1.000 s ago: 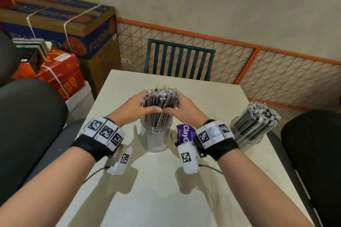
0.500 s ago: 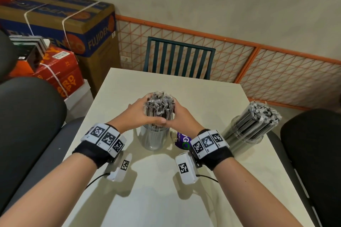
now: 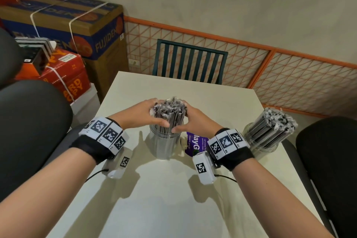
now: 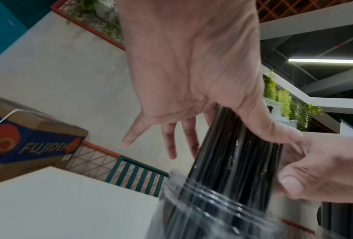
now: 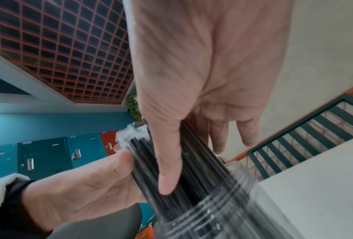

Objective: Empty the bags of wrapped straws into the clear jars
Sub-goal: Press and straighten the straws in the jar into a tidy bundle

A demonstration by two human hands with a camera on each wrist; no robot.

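Observation:
A clear jar (image 3: 164,147) stands mid-table with a bundle of black wrapped straws (image 3: 170,110) upright in it, sticking well above the rim. My left hand (image 3: 143,114) and right hand (image 3: 195,121) cup the bundle from both sides just above the rim, thumbs meeting at the front. In the left wrist view my left hand (image 4: 191,64) lays its thumb on the straws (image 4: 238,169) over the jar (image 4: 202,210). In the right wrist view my right hand (image 5: 208,64) clasps the straws (image 5: 191,177) the same way. A second jar (image 3: 260,141) at the right holds leaning straws (image 3: 274,121).
A purple packet (image 3: 195,143) lies on the table (image 3: 154,208) between the two jars, partly behind my right wrist. A green chair (image 3: 189,63) stands at the far edge. Black seats flank the table, and cardboard boxes (image 3: 77,31) are stacked at the left.
Both hands have closed in on the bundle, gathering the spread straws into a tighter bunch. The thumbs now meet lower, just above the jar's rim.

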